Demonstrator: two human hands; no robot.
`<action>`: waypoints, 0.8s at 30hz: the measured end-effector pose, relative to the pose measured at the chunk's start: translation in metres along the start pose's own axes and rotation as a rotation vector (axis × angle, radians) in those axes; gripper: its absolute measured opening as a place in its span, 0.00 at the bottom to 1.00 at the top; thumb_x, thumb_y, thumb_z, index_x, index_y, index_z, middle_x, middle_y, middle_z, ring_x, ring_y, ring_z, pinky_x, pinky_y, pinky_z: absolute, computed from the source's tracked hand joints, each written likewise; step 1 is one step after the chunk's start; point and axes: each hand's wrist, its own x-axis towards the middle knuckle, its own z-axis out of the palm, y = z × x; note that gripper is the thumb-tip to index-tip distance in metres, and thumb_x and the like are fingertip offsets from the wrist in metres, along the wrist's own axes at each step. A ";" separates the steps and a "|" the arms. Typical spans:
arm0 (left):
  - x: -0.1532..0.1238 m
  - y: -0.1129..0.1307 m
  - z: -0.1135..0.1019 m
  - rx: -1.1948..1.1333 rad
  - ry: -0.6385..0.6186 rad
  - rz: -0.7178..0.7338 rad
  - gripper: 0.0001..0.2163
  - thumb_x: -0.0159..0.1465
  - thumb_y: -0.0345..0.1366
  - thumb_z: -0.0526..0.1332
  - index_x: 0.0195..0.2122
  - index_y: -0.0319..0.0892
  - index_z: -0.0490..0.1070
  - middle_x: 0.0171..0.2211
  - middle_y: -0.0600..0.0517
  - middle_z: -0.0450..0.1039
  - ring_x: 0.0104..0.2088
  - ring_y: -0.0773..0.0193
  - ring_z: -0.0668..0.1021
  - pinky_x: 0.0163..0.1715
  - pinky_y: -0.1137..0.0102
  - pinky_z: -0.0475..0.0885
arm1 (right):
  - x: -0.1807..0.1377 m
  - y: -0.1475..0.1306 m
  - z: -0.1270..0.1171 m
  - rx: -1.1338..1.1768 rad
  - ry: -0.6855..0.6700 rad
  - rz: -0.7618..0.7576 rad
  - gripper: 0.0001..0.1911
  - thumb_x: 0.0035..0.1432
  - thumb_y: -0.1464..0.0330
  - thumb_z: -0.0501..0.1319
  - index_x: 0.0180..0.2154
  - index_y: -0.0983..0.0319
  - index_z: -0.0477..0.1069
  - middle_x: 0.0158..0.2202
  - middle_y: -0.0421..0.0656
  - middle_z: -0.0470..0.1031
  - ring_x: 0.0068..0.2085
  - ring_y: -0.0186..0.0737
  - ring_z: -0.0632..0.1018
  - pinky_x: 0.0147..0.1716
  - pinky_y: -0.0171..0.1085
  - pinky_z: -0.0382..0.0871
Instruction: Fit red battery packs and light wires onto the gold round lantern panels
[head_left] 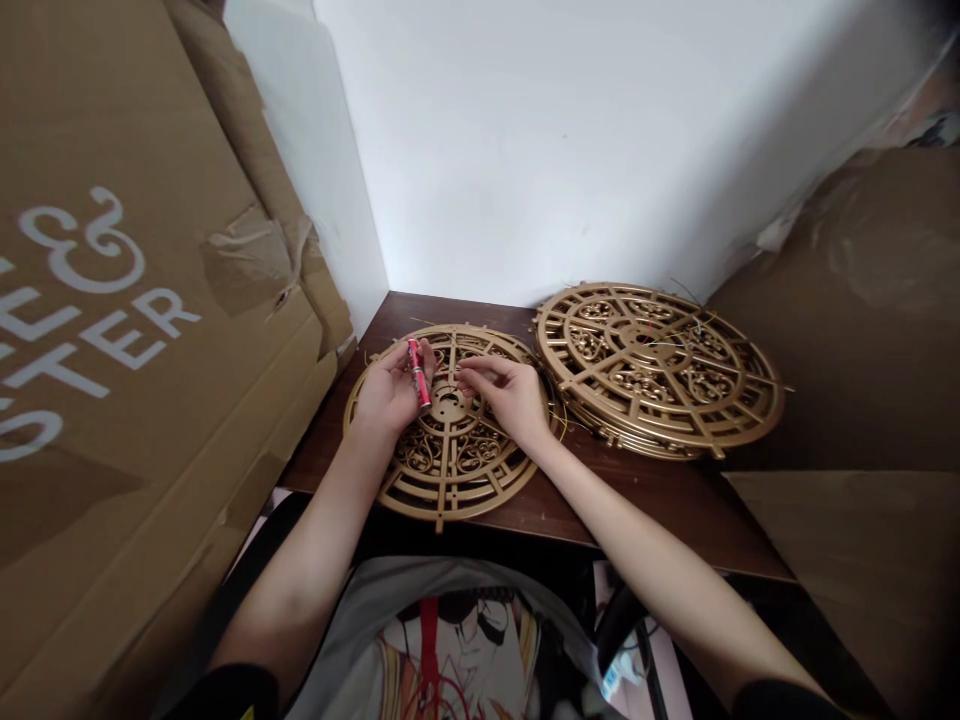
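Note:
Two slim red batteries, lying end to end as far as I can see, rest in my left hand, its palm turned up and its fingers curled about them. My right hand is just to the right, thumb and fingertips pinched together; whatever is between them is too small to tell. Both hands are over a round gold openwork frame with scrolls, spokes and a small hub disc, flat on the table. A thin yellow wire shows at its right edge.
A stack of similar gold round frames stands on the right of the dark brown table, with loose wires on top. A large cardboard box walls the left side, and more cardboard the right. Behind is a white wall.

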 end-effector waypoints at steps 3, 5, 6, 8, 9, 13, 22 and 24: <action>0.000 0.000 0.000 -0.002 0.003 0.007 0.09 0.67 0.25 0.52 0.32 0.34 0.69 0.25 0.49 0.71 0.27 0.69 0.78 0.27 0.77 0.78 | -0.002 -0.005 -0.004 -0.270 0.029 -0.208 0.08 0.57 0.63 0.62 0.36 0.59 0.78 0.32 0.44 0.80 0.31 0.40 0.79 0.35 0.39 0.72; 0.001 0.000 0.000 0.001 0.001 0.009 0.09 0.66 0.25 0.52 0.32 0.34 0.69 0.25 0.49 0.71 0.27 0.69 0.78 0.28 0.77 0.78 | -0.003 -0.008 -0.005 -0.355 0.033 -0.289 0.08 0.59 0.64 0.61 0.36 0.58 0.78 0.33 0.44 0.80 0.33 0.41 0.79 0.36 0.39 0.72; 0.001 0.000 0.000 0.001 -0.001 0.011 0.09 0.67 0.25 0.52 0.32 0.34 0.69 0.25 0.49 0.71 0.27 0.69 0.78 0.28 0.77 0.78 | -0.003 -0.009 -0.005 -0.357 0.036 -0.290 0.08 0.59 0.65 0.61 0.36 0.58 0.78 0.32 0.44 0.80 0.33 0.41 0.79 0.36 0.39 0.72; 0.001 0.000 -0.001 0.002 -0.006 0.007 0.09 0.67 0.25 0.52 0.32 0.34 0.69 0.25 0.49 0.72 0.28 0.69 0.78 0.29 0.77 0.78 | -0.003 -0.009 -0.005 -0.293 0.041 -0.229 0.08 0.59 0.64 0.61 0.36 0.59 0.76 0.30 0.43 0.79 0.29 0.39 0.78 0.31 0.37 0.71; 0.001 0.000 -0.001 0.003 -0.009 0.002 0.09 0.67 0.26 0.51 0.31 0.34 0.69 0.25 0.48 0.72 0.28 0.69 0.78 0.29 0.77 0.78 | -0.003 -0.008 -0.004 -0.239 0.042 -0.182 0.08 0.59 0.63 0.61 0.36 0.60 0.75 0.29 0.42 0.78 0.27 0.37 0.77 0.28 0.36 0.70; 0.001 0.000 -0.001 0.013 -0.012 -0.013 0.09 0.67 0.26 0.52 0.31 0.34 0.69 0.26 0.48 0.72 0.28 0.69 0.78 0.30 0.77 0.77 | -0.001 -0.006 -0.001 -0.026 0.032 -0.045 0.11 0.56 0.60 0.64 0.34 0.61 0.72 0.25 0.39 0.76 0.20 0.33 0.73 0.20 0.33 0.66; 0.001 0.000 -0.001 0.016 -0.007 -0.018 0.09 0.67 0.26 0.52 0.32 0.35 0.69 0.25 0.49 0.72 0.28 0.69 0.78 0.29 0.77 0.77 | 0.000 -0.012 0.001 0.080 0.061 -0.014 0.14 0.53 0.58 0.66 0.32 0.62 0.70 0.23 0.38 0.73 0.19 0.30 0.70 0.17 0.30 0.63; 0.001 0.000 -0.001 0.025 -0.004 -0.014 0.09 0.67 0.26 0.52 0.32 0.34 0.69 0.25 0.49 0.72 0.28 0.69 0.78 0.29 0.77 0.77 | -0.001 -0.012 0.001 0.060 0.054 -0.017 0.14 0.53 0.58 0.66 0.32 0.62 0.71 0.23 0.37 0.73 0.19 0.29 0.70 0.17 0.30 0.62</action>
